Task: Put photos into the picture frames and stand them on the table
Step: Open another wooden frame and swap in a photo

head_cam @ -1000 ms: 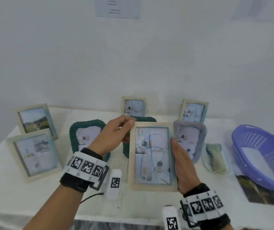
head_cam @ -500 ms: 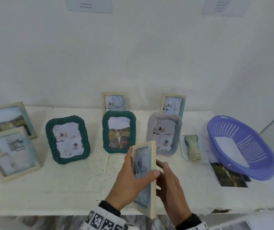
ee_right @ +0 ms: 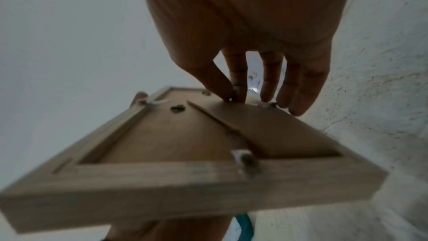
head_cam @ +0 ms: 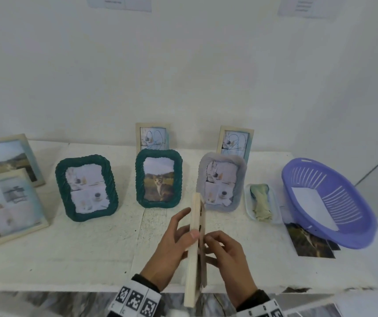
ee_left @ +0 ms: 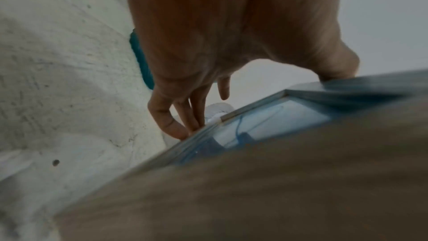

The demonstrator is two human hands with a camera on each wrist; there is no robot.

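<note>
I hold a light wooden picture frame (head_cam: 194, 250) upright and edge-on above the table's front edge (head_cam: 69, 282). My left hand (head_cam: 172, 245) grips its front side, thumb over the near edge, and the left wrist view shows the fingers (ee_left: 178, 118) on the glass (ee_left: 273, 120) over a blue-line photo. My right hand (head_cam: 228, 257) is behind the frame. In the right wrist view its thumb and fingers (ee_right: 236, 87) pinch the top of the stand flap (ee_right: 261, 131) on the frame's back (ee_right: 176, 140).
Two green woven frames (head_cam: 86, 187) (head_cam: 159, 181) and a grey one (head_cam: 221, 182) stand mid-table, with small wooden frames (head_cam: 153, 136) (head_cam: 235, 141) behind and two more (head_cam: 9, 205) at left. On the right are a purple basket (head_cam: 330, 202), loose photos (head_cam: 309, 241) and a small tray (head_cam: 261, 203).
The frame has turned from facing me to edge-on and come lower and nearer. My right hand has gone from its right edge to its back.
</note>
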